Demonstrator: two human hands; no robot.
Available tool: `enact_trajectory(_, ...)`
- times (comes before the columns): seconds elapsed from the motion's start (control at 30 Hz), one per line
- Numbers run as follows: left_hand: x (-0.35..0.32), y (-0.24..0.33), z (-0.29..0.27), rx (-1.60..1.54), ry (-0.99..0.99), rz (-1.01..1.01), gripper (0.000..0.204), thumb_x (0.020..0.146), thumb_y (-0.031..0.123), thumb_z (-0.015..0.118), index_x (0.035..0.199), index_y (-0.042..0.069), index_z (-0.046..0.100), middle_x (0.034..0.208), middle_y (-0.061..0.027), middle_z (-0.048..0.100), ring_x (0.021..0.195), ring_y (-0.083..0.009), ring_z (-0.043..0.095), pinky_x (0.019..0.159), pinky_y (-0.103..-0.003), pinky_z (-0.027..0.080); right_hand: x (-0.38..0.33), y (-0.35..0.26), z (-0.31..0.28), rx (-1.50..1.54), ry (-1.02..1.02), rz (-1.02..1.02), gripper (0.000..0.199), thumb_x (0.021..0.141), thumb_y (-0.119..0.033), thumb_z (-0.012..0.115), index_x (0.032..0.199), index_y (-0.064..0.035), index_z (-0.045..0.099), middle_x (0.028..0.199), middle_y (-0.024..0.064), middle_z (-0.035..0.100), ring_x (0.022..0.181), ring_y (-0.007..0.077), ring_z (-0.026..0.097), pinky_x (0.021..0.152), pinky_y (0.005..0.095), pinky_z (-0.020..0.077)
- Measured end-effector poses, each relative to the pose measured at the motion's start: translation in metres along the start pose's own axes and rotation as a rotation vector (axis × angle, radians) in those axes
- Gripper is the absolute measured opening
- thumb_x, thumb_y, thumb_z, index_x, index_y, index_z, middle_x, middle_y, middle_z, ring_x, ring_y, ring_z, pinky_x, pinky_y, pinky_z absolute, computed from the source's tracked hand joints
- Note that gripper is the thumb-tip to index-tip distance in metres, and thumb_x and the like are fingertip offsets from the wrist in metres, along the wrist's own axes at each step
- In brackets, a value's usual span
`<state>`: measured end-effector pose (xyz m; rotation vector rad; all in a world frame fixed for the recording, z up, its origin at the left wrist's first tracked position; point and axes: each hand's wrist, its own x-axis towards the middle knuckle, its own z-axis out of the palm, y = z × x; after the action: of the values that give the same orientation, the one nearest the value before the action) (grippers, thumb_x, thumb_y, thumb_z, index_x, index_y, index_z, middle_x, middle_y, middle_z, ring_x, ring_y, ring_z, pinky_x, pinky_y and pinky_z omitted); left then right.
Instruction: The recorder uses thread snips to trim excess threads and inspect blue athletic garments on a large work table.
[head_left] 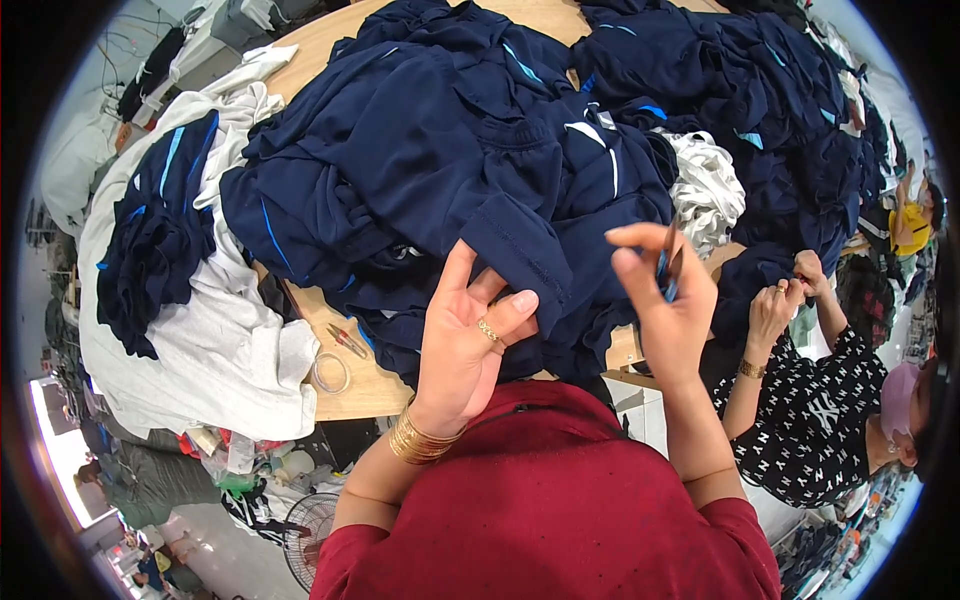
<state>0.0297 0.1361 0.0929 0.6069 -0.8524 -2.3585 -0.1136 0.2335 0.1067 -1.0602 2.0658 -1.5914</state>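
Note:
My left hand (463, 345) holds the stitched, folded edge of a navy garment (515, 250), its thumb in front and some fingers behind the cloth. To the right, my right hand (672, 310) is raised just off the fabric. Small blue-handled thread snips (668, 272) sit in its palm, partly hidden by the fingers; thumb and forefinger are apart. Beneath both hands spreads a large heap of navy garments (370, 140) with blue and white trim. A gathered, elastic-looking band shows above the held edge.
Red-handled snips (347, 340) and a tape roll (331, 373) lie on the wooden table (375, 395). White cloth (230, 370) drapes the left side, with navy pieces on it. White fabric (708, 190) is bunched at right. A co-worker (810, 410) handles navy cloth close by. A fan (310, 540) stands below left.

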Motion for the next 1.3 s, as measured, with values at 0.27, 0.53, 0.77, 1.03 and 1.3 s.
enact_trajectory(0.27,-0.001,0.003,0.001,-0.003,-0.009,-0.024,0.058,0.082,-0.005,0.056,0.134,0.006,0.030,0.114,-0.0111,0.053,0.102,-0.0163,0.056,0.084,-0.030,0.050,-0.013,0.001,0.011,-0.025,-0.111,-0.169,0.018,0.074,0.001,0.069,0.091,-0.0025,0.063,0.073,0.0041,0.060,0.057,0.0071,0.050,0.053,0.0190,0.0392)
enact_trajectory(0.53,-0.001,0.004,-0.002,-0.028,-0.018,-0.041,0.060,0.082,-0.004,0.055,0.135,0.006,0.028,0.118,-0.0111,0.050,0.103,-0.0167,0.055,0.085,-0.031,0.050,-0.012,0.006,0.008,0.004,-0.078,-0.135,0.014,0.079,-0.003,0.067,0.090,-0.0022,0.057,0.074,0.0013,0.060,0.060,0.0050,0.048,0.055,0.0183,0.0394)
enact_trajectory(0.77,0.000,0.002,-0.005,-0.042,-0.029,-0.046,0.063,0.083,-0.004,0.053,0.138,0.008,0.024,0.121,-0.0115,0.049,0.106,-0.0178,0.055,0.087,-0.032,0.050,-0.009,0.008,0.013,0.100,-0.068,-0.132,0.008,0.086,-0.002,0.057,0.093,-0.0017,0.054,0.078,0.0025,0.058,0.068,0.0054,0.052,0.063,0.0183,0.0421)
enact_trajectory(1.03,0.002,-0.001,-0.015,-0.225,-0.064,-0.103,0.068,0.085,-0.004,0.048,0.142,0.012,0.014,0.130,-0.0121,0.044,0.111,-0.0184,0.053,0.089,-0.033,0.049,-0.005,0.009,0.013,0.235,-0.220,0.287,0.019,0.091,-0.014,0.054,0.084,0.0024,0.060,0.078,0.0025,0.062,0.077,0.0075,0.055,0.073,0.0212,0.0425)
enact_trajectory(1.3,-0.001,0.001,-0.008,-0.096,-0.011,-0.035,0.072,0.082,-0.006,0.053,0.142,0.011,0.016,0.119,-0.0118,0.053,0.104,-0.0164,0.057,0.085,-0.031,0.051,-0.005,0.008,0.014,0.115,-0.126,0.034,0.019,0.080,-0.014,0.068,0.092,-0.0024,0.059,0.078,0.0009,0.058,0.063,0.0063,0.047,0.059,0.0209,0.0405)
